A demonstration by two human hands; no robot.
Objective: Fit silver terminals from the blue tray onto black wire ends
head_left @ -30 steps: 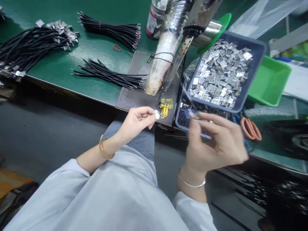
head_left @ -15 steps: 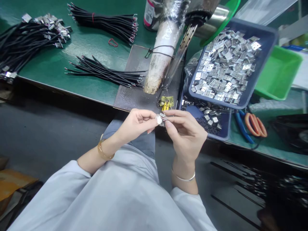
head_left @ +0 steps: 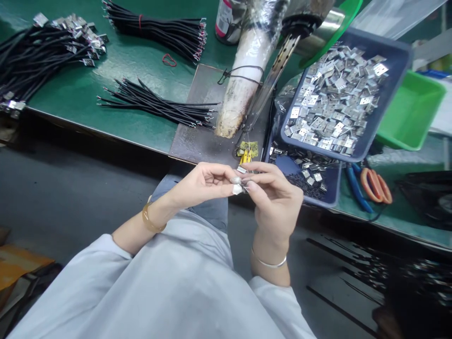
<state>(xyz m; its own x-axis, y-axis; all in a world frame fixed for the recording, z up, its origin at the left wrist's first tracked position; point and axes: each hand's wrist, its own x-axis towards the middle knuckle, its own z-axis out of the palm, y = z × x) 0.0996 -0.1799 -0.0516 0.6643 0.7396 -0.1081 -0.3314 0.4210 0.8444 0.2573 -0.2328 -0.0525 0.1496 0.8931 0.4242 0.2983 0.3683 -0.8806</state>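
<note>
My left hand [head_left: 208,184] is closed, its thumb and forefinger pinched together at the bench edge. Opposite it, my right hand [head_left: 278,195] is closed too, with the thumb and first fingers pressed inward. Between the fingertips shows a small silver metal connector piece [head_left: 241,169], partly covered by them. Both hands appear to touch it, though how many pieces they hold is hidden. Just beyond stands a yellow clip-like fixture [head_left: 245,156]. Above it hang a scorched white tube [head_left: 236,89] and a tool with a perforated metal sleeve [head_left: 278,61].
A blue tray [head_left: 379,113] full of metal shells rests over a lower blue tray [head_left: 334,195] at right. Near them are a green bin [head_left: 411,110] and orange-and-blue-handled tools [head_left: 376,186]. Black cables [head_left: 158,106] lie left, with a tied bundle [head_left: 158,28] behind.
The fingertips have moved slightly right and down, and the metal piece sits differently between them. The bench has shifted slightly in view.
</note>
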